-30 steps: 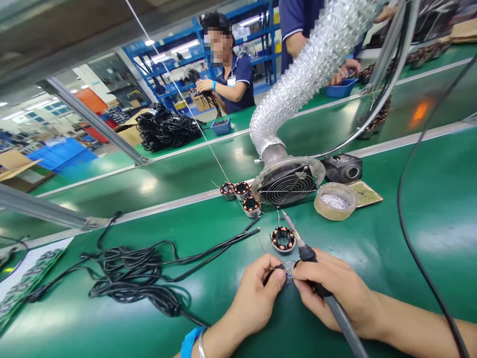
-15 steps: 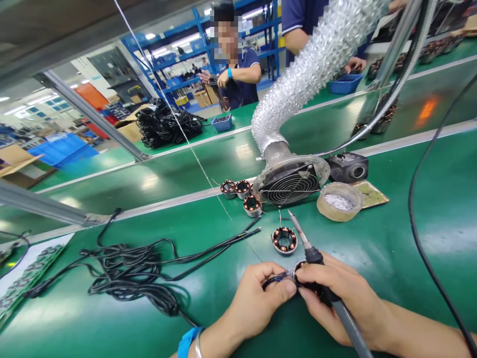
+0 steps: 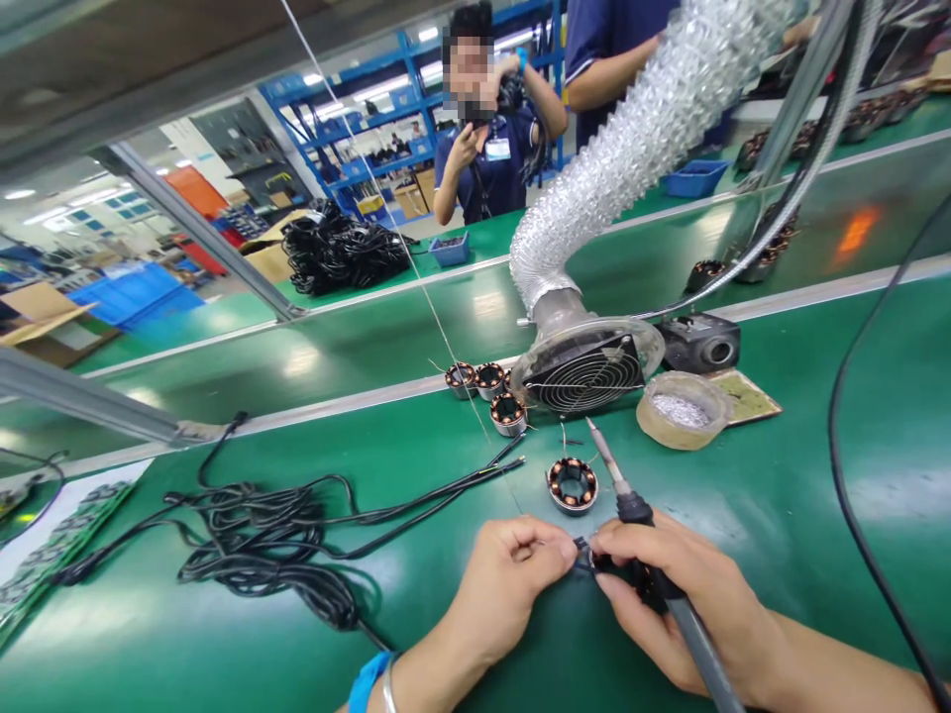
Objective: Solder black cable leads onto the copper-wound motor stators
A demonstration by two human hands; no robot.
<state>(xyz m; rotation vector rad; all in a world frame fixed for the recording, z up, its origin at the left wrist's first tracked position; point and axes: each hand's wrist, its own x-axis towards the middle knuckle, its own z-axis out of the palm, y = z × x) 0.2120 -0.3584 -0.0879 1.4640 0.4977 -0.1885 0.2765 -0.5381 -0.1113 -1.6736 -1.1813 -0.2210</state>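
My left hand (image 3: 512, 569) is closed, pinching a small black wire-like piece (image 3: 581, 544) against the edge of a motor stator (image 3: 594, 560); the fingers hide much of it. In my right hand (image 3: 684, 584) are both the soldering iron (image 3: 631, 505) and that stator. The iron lies across the palm, its tip pointing up and away over the table. Fingers and thumb cover most of the stator. Just beyond my hands another stator (image 3: 572, 507) with copper windings rests on the green table, thin wires sticking up from it.
Several stators (image 3: 508, 416) stand beside the fume extractor fan (image 3: 586, 381). A round tub (image 3: 682, 416) of silvery material sits right of it. Coiled black cables (image 3: 260, 540) and circuit boards (image 3: 66, 555) lie left. A cord (image 3: 839, 446) hangs at right. A co-worker (image 3: 490, 158) stands opposite.
My left fingers have shifted slightly on the piece at the stator, and the blue-and-black wire loop there is no longer visible. The co-worker opposite has raised both hands with cables.
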